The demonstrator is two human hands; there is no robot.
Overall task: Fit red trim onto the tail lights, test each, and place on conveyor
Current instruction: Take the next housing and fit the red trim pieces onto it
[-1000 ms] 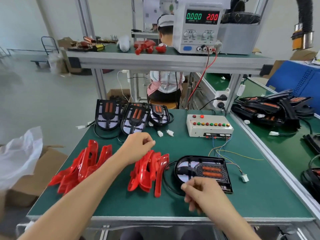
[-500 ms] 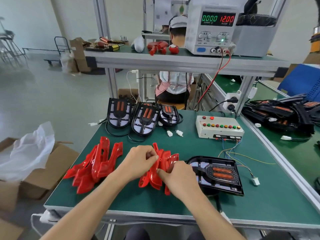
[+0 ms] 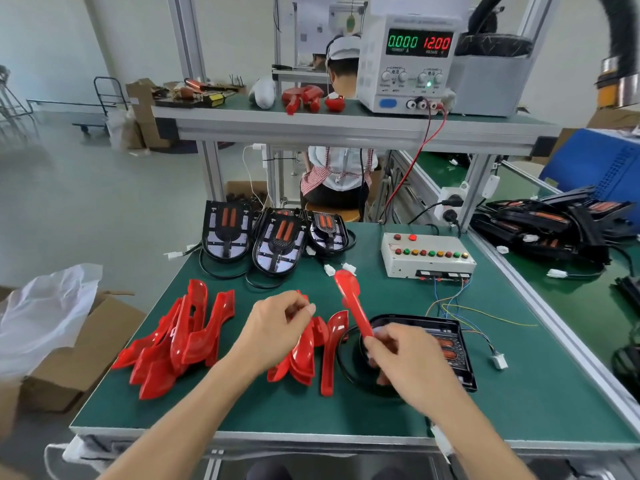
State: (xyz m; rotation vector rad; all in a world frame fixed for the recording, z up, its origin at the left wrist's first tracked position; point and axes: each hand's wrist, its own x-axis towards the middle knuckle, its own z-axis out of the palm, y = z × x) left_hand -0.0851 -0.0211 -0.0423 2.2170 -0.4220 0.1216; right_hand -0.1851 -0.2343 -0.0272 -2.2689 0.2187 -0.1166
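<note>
Green bench mat [image 3: 398, 407], aluminium edge on right and front, bare strip near front edge. Right hand [image 3: 412, 365] pinching lower end of 1 red trim piece [image 3: 353, 306], tilted up above black tail light [image 3: 446, 348] at mid-right. Left hand [image 3: 273, 327], fingers curled, touching small trim pile [image 3: 304, 358]; grip cannot be told. Larger trim pile [image 3: 176, 341] near left edge. 3 tail lights [image 3: 273, 237] at far edge, test box [image 3: 426, 254] beside. Power supply [image 3: 408, 64] on shelf: "0.000" and "12.00".
</note>
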